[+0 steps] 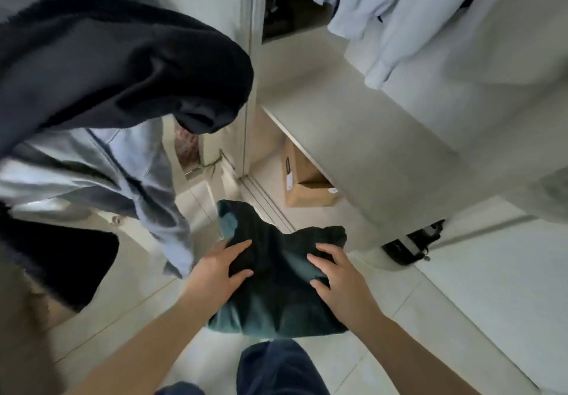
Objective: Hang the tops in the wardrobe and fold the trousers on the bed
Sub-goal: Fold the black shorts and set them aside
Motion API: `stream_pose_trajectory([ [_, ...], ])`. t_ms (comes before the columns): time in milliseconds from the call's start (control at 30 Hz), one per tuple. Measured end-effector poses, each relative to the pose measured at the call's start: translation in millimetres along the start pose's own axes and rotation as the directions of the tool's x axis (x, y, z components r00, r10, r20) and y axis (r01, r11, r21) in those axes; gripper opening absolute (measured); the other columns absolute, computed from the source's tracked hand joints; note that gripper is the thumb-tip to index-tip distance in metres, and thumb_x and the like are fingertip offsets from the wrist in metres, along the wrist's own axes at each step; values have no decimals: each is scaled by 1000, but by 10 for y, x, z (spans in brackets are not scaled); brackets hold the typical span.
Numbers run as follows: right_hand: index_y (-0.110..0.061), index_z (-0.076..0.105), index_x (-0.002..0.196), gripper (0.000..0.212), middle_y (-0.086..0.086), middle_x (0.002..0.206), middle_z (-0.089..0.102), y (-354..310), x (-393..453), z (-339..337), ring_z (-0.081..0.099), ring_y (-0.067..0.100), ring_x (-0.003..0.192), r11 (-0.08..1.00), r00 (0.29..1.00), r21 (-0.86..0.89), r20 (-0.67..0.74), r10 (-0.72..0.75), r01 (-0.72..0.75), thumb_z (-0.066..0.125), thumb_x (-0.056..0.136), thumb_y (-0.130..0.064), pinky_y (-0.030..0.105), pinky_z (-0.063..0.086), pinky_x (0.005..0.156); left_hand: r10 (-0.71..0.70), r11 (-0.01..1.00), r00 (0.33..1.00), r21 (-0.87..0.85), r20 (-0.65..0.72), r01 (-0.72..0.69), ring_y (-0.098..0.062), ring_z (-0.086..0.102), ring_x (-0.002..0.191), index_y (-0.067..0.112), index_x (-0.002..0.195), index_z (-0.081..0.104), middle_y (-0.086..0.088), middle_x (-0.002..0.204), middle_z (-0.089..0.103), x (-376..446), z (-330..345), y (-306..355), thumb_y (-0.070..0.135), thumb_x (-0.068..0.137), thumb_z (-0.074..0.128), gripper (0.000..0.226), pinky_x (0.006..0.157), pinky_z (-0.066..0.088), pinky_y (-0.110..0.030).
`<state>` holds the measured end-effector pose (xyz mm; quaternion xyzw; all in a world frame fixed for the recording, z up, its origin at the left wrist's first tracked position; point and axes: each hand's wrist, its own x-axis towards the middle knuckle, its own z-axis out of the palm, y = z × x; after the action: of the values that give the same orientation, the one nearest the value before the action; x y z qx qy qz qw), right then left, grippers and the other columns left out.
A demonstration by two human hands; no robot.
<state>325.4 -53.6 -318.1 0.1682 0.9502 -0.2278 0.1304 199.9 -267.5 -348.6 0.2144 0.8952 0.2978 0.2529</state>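
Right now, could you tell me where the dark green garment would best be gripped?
Probably at its two upper corners, from above. The dark green garment is bunched between the left hand and right hand, its far edge free, so pinching there should let it hang open.
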Motion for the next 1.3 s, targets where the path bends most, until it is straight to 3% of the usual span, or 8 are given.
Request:
stream_pose_trajectory([
  [233, -30, 53, 132, 42, -18, 146, 31, 408, 462, -227, 34, -3, 130, 966, 970, 198, -144, 195, -165, 61, 92, -25, 3, 22, 95, 160, 982, 984, 92, 81, -167, -20, 40, 132, 33, 141, 43, -1, 145, 42, 952, -42, 485, 34, 87, 66, 58, 110, 31, -30],
  [367, -31, 57, 128, 39, -19, 142, 32, 572, 876, -381, 28, -12, 118, 897, 911, 379, -244, 332, -225, 61, 91, -20, -11, 17, 85, 271, 953, 958, 112, 96, -281, -24, 49, 121, 28, 137, 50, -5, 134, 52, 1756, -124, 734, 28, 84, 70, 57, 103, 35, -31],
  [533, -32, 61, 123, 39, -25, 138, 35, 783, 1383, -696, 31, -19, 116, 819, 809, 533, -372, 455, -215, 64, 88, -16, -8, 19, 91, 378, 920, 918, 57, 120, -387, -23, 52, 114, 26, 132, 55, -2, 127, 56, 2676, -124, 1057, 24, 79, 75, 57, 95, 37, -26],
  [633, -29, 62, 123, 38, -19, 141, 37, 923, 1723, -962, 36, -5, 125, 811, 753, 534, -425, 502, -239, 64, 88, -14, 7, 23, 102, 475, 872, 873, 75, 108, -484, -25, 52, 114, 25, 132, 56, -5, 126, 57, 3171, -115, 1329, 24, 80, 75, 56, 97, 40, -31],
  [833, -17, 65, 120, 39, -3, 137, 43, 1305, 2441, -1421, 42, 8, 123, 840, 715, 473, -488, 501, -266, 59, 85, -2, -14, 14, 81, 629, 745, 764, 172, 141, -645, -30, 48, 123, 20, 138, 50, -13, 134, 52, 4037, -89, 1831, 24, 84, 70, 58, 105, 35, -37],
  [1033, -16, 65, 121, 38, -2, 137, 43, 1734, 2698, -1406, 33, -15, 107, 912, 596, 364, -695, 402, -191, 61, 85, -4, -11, 19, 87, 753, 646, 656, 133, 46, -751, -32, 42, 130, 15, 140, 47, -16, 141, 46, 4588, 160, 2019, 21, 84, 70, 61, 109, 32, -38],
  [1200, -14, 47, 139, 46, 3, 153, 24, 2149, 2761, -782, 34, 16, 136, 828, 689, 309, -460, 560, -468, 57, 93, -12, 20, 24, 111, 627, 708, 734, 201, 261, -677, -30, 30, 138, 15, 147, 33, -13, 152, 31, 4876, 700, 1803, 29, 89, 64, 67, 115, 22, -34],
  [1300, -15, 23, 150, 65, 2, 159, 9, 2232, 2849, -388, 25, 23, 142, 706, 647, 268, -285, 708, -655, 56, 95, -23, 35, 27, 113, 472, 686, 826, 461, 308, -564, -34, 17, 144, 26, 149, 26, -12, 158, 17, 5010, 975, 1612, 38, 90, 61, 70, 116, 17, -45],
])
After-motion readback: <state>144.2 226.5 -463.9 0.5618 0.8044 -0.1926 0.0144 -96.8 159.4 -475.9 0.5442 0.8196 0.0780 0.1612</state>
